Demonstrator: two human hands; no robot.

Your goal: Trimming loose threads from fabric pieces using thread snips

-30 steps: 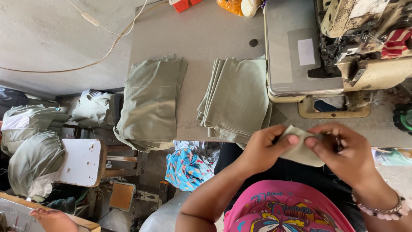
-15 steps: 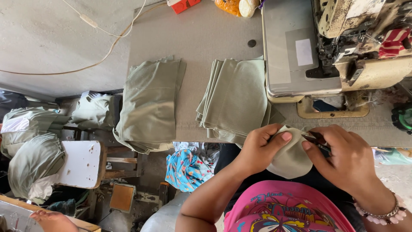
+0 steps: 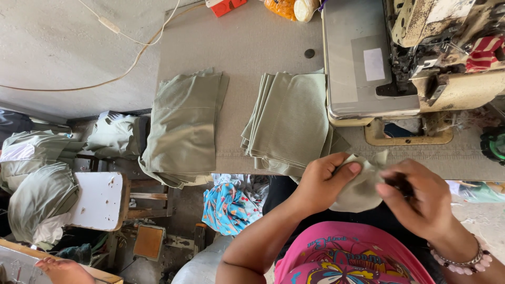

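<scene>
My left fingers [image 3: 351, 169] pinch a small olive fabric piece [image 3: 360, 190]; my right hand [image 3: 418, 197] grips its other edge, perhaps with a dark tool. It hangs at the table [image 3: 247, 47] edge, near the folded stack [image 3: 292, 121], below the sewing machine [image 3: 410, 58].

white label [image 3: 374, 63] on grey machine [image 3: 347, 68], orange packet [image 3: 281, 8]

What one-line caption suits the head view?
Both hands, left hand and right hand, hold a small olive fabric piece beside a sewing machine.
</scene>
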